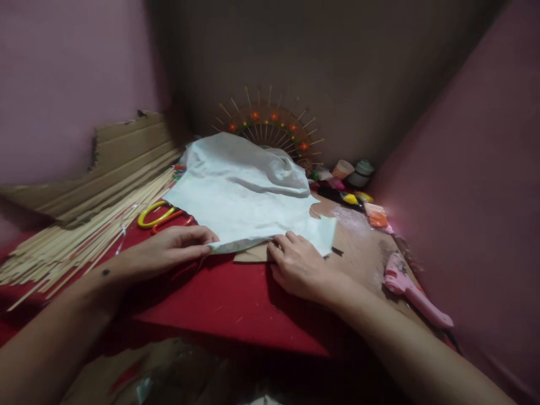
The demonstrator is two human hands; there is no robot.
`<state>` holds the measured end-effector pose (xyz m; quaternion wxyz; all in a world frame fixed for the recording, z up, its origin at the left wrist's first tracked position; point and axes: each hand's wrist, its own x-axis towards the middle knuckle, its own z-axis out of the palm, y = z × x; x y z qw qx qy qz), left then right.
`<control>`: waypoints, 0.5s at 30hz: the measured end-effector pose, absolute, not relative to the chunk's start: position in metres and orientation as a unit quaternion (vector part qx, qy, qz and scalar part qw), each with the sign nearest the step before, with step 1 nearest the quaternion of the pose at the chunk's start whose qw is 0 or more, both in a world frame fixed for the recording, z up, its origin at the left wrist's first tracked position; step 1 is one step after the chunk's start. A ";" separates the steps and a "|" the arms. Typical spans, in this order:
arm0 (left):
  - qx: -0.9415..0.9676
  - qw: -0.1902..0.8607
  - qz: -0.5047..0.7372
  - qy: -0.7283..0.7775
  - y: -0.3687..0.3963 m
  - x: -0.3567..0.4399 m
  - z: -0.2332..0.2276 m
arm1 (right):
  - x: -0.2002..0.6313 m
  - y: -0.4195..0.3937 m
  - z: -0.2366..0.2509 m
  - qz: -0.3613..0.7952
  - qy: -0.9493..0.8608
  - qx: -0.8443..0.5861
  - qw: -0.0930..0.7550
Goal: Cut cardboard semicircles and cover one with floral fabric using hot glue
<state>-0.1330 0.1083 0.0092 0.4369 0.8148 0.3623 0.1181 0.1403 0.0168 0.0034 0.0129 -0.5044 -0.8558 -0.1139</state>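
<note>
White cloth (pixel 240 191) lies under both hands' fingertips, its near edge pinned.

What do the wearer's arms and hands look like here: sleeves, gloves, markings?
Both forearms are bare to the frame edge: no sleeves, gloves, watch or rings visible. The left hand has a small dark mark on the forearm near its wrist. The right hand shows no markings.
</note>
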 end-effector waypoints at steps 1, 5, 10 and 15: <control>0.811 0.439 0.128 0.366 0.108 -0.133 0.009 | 0.139 0.018 0.005 -0.109 -0.855 -0.507 0.008; 0.796 0.435 0.190 0.375 0.106 -0.132 0.006 | 0.134 0.023 0.010 -0.125 -0.871 -0.475 -0.016; 0.817 0.392 0.233 0.353 0.106 -0.131 0.006 | 0.138 0.022 0.014 -0.200 -0.884 -0.422 -0.021; 0.863 0.314 0.238 0.315 0.104 -0.136 0.010 | 0.148 -0.003 0.024 -0.197 -0.894 -0.396 0.065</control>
